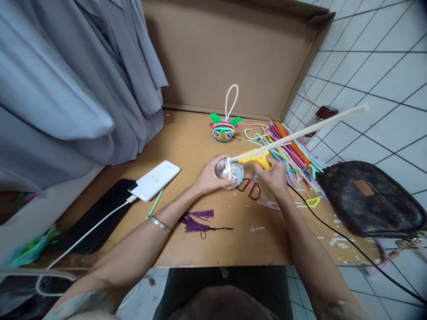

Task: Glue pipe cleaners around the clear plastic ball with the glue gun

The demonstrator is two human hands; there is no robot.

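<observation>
My left hand (213,174) is closed around a clear plastic ball (237,172) whose inside looks filled with pale bits. A long cream pipe cleaner (310,129) is wrapped partly over the ball, its free length sticking out to the upper right. In my right hand (275,175) is a yellow glue gun (258,159), its nozzle close to the ball and the pipe cleaner. Whether the nozzle touches them I cannot tell. Just below lie red-handled scissors (255,190), partly hidden.
A lion-head ornament (223,130) with a loop stands behind. Coloured pipe cleaners (290,151) are heaped at right, beside a brown handbag (373,198). Purple tassels (198,222) lie in front; a white power bank (155,180) is at left. The glue gun's black cord (333,226) crosses the right side.
</observation>
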